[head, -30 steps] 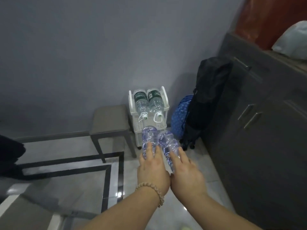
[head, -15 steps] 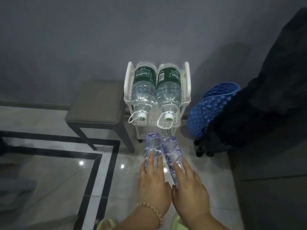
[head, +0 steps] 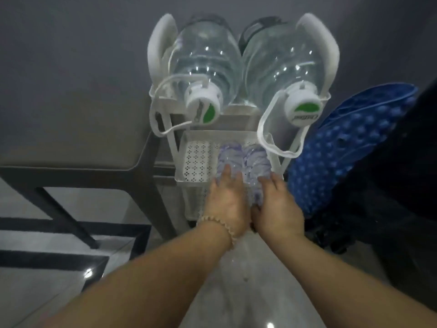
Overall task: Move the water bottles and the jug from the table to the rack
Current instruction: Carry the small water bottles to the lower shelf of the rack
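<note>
A white plastic rack (head: 196,159) stands against the grey wall. On its top shelf lie two big clear bottles, the left big bottle (head: 203,65) and the right big bottle (head: 276,67), with white and green caps facing me. My left hand (head: 227,204) grips a small clear ribbed bottle (head: 228,153), and my right hand (head: 276,207) grips a second small bottle (head: 257,159) beside it. Both small bottles reach bottom-first into the right part of the rack's middle shelf. Their cap ends are hidden under my hands.
A low grey stool (head: 71,138) with dark legs stands just left of the rack. A blue dotted bag (head: 343,143) and a black bag (head: 390,197) crowd its right side. Glossy tiled floor (head: 59,280) lies below.
I have come much closer to the rack. Both hands moved forward and pushed the two small bottles from in front of the rack onto its middle shelf.
</note>
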